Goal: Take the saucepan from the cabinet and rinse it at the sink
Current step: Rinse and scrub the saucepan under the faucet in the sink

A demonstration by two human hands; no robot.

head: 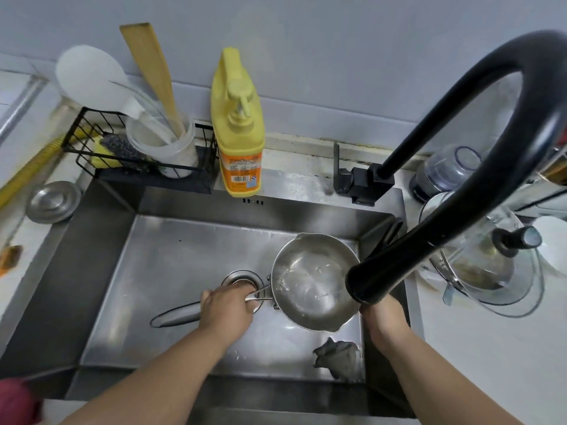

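**Holding a saucepan over a steel sink, under a black tap**

Looking down from head height, a person's two bare forearms reach into a stainless steel sink point(101, 271). The left hand point(227, 308) is closed around the handle of a small steel saucepan point(310, 286), gripping where the wire part of the handle meets the pan wall; the rest of the handle sticks out to the left past the knuckles. The saucepan is held level over the right half of the basin, open side up, its inside shiny and wet-looking, with a pouring lip at the near rim and another at the far rim. The right hand point(383, 314) is at the saucepan's right edge, directly beneath the spout end of a curved black faucet point(460, 216). The spout hides the fingers, so whether this hand grips the rim or only rests against it cannot be told.

Beneath the left hand, the round drain point(237, 277) is partly visible. A crumpled grey cloth point(337, 354) lies on the sink floor near the front right corner.

Behind the sink, against the wall, stands a yellow pump bottle point(237, 130) with an orange label. To its left, a black wire rack point(92, 142) holds a sponge and a white utensil cup point(171, 148) containing a white spoon and a wooden spatula. A round metal lid point(52, 200) lies on the counter at far left. On the right counter sits a glass pot lid point(491, 265) with a black knob.
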